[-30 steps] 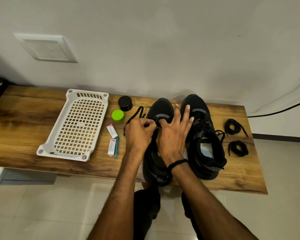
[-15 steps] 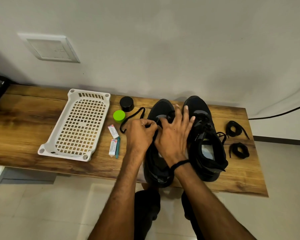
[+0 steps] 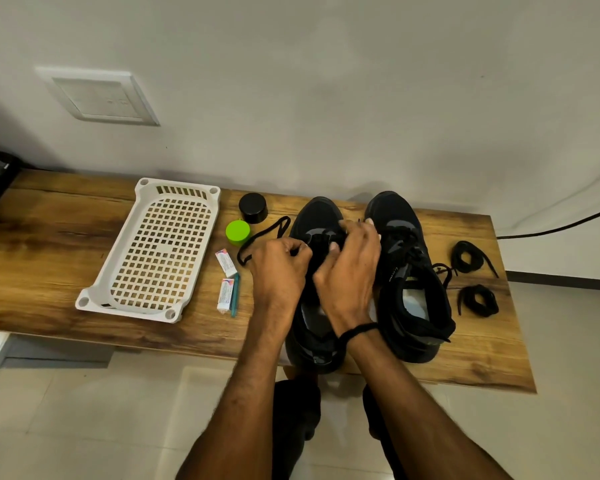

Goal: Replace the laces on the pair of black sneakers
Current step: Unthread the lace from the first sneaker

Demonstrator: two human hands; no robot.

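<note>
Left hand (image 3: 278, 268) pinches the lace (image 3: 264, 233) at the eyelets of the left shoe (image 3: 317, 213), fingers curled tight; right hand (image 3: 352, 271) curls over that shoe's front and grips it; a second ago its fingers lay spread across both shoes; the lace loops leftward on the bench (image 3: 49, 237); right shoe (image 3: 395, 216) stands just beside; coiled laces (image 3: 465, 256) lie right; tray (image 3: 160, 251), caps (image 3: 237, 232), tubes (image 3: 226, 262) left.

On the bench (image 3: 49, 265), the left hand (image 3: 279, 268) pinches a black lace (image 3: 264, 233) trailing toward ten o'clock from the left sneaker (image 3: 317, 213); the right hand (image 3: 352, 271) grips its front. Coiled laces (image 3: 468, 252) lie at three o'clock.
</note>
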